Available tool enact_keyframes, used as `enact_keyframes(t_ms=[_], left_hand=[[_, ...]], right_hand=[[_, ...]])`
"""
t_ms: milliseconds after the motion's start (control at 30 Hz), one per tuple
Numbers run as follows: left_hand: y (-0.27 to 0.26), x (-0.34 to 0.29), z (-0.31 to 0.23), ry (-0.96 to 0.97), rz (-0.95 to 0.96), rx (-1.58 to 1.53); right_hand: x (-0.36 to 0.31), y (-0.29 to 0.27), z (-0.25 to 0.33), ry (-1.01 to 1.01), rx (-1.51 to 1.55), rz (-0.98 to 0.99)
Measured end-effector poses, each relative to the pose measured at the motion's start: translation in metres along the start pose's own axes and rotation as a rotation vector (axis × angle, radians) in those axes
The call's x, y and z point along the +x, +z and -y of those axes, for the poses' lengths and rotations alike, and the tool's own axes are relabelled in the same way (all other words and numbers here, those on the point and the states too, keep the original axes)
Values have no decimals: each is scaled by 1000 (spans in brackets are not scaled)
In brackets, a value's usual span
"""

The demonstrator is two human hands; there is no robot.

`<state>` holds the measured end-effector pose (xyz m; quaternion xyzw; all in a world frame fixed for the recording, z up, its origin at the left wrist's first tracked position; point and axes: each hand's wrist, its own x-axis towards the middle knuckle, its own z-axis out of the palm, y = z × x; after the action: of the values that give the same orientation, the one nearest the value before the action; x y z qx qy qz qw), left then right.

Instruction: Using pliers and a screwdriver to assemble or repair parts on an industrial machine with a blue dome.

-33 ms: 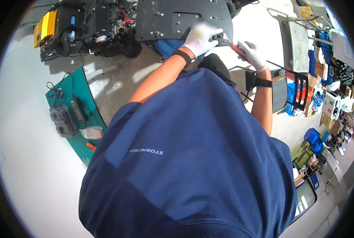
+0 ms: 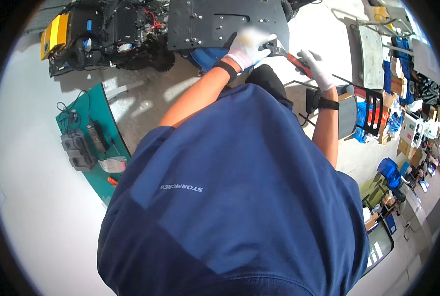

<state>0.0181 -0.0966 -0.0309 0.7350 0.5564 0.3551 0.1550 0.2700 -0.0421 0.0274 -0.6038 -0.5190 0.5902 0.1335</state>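
one green mat [image 2: 89,111] at left, one flat black metal plate [image 2: 215,22] with small holes up top. two white-gloved hands — left hand [image 2: 249,45] curled on the wrench [image 2: 285,53] head at the plate's edge, right hand [image 2: 317,68] gripping its red handle.

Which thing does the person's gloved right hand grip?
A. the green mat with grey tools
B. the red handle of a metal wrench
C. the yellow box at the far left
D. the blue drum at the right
B: the right hand in its white glove closes around the red-handled metal wrench, whose head lies under the left hand at the black metal plate.
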Motion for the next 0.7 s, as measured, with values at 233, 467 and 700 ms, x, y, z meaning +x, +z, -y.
enact_keyframes(t_ms=[233, 467, 700], left_hand=[[1, -1, -4, -18, -26, 49], [0, 4, -14, -143, -6, 189], [6, 16, -25, -297, -26, 190]], right_hand=[[1, -12, -29, 19, 329, -99], [42, -20, -17, 123, 445, -165], [97, -36, 39, -104, 82, -3]])
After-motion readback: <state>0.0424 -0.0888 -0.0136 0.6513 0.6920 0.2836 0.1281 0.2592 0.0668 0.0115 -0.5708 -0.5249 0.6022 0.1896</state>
